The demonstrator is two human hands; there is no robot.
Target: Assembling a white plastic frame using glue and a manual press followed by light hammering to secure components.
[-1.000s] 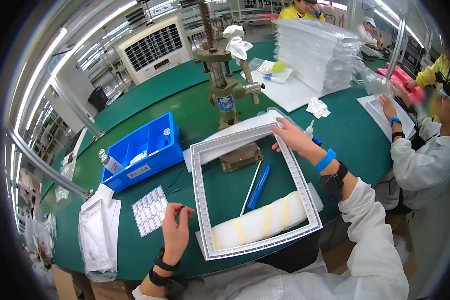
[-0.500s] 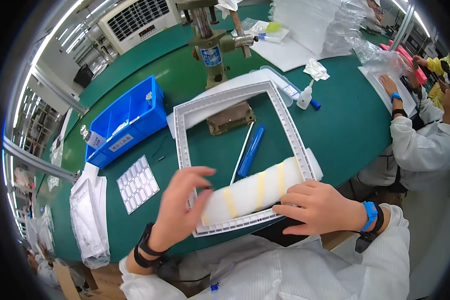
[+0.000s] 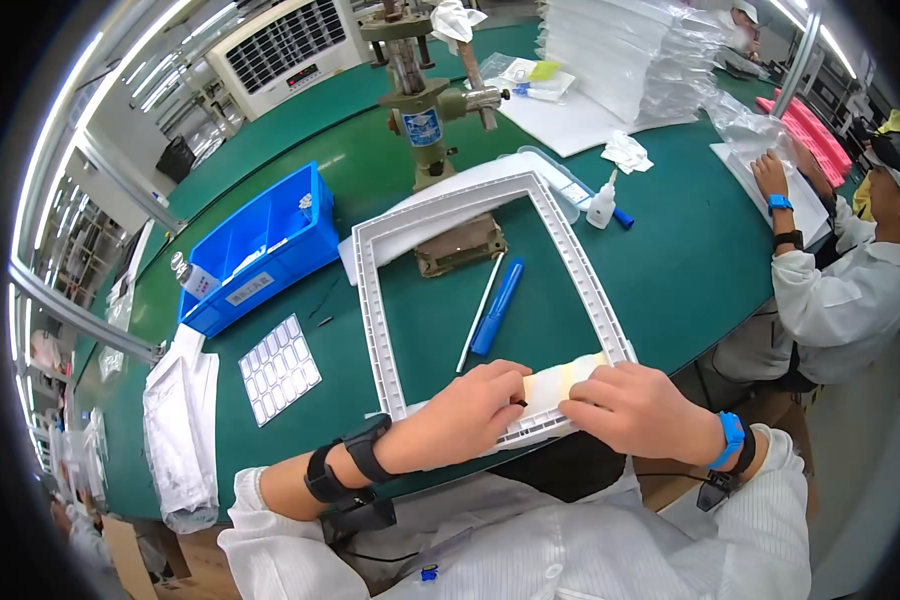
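Note:
A white rectangular plastic frame (image 3: 584,262) with a ribbed rim lies on the green table. Across its near side rests a white foam strip with yellow bands (image 3: 547,390), largely covered by my hands. My left hand (image 3: 478,408) is closed over the near edge, fingers pinched together; a small dark bit shows at the fingertips, too small to name. Beside it, my right hand (image 3: 625,402) grips the frame's near right corner with bent fingers. Inside the frame lie a blue marker (image 3: 498,307), a thin white stick (image 3: 481,313) and a worn brown metal block (image 3: 460,247).
Left of the frame are a blue divided bin (image 3: 260,262), a label sheet (image 3: 280,370) and bagged white parts (image 3: 182,420). A green press (image 3: 420,120) stands behind. A white dropper bottle (image 3: 602,205) is at the right rear; a co-worker (image 3: 840,290) sits far right.
My left hand has moved right along the near edge, close to my right hand, and its fingers have drawn together. The foam strip is now more covered. My right hand stays near the corner.

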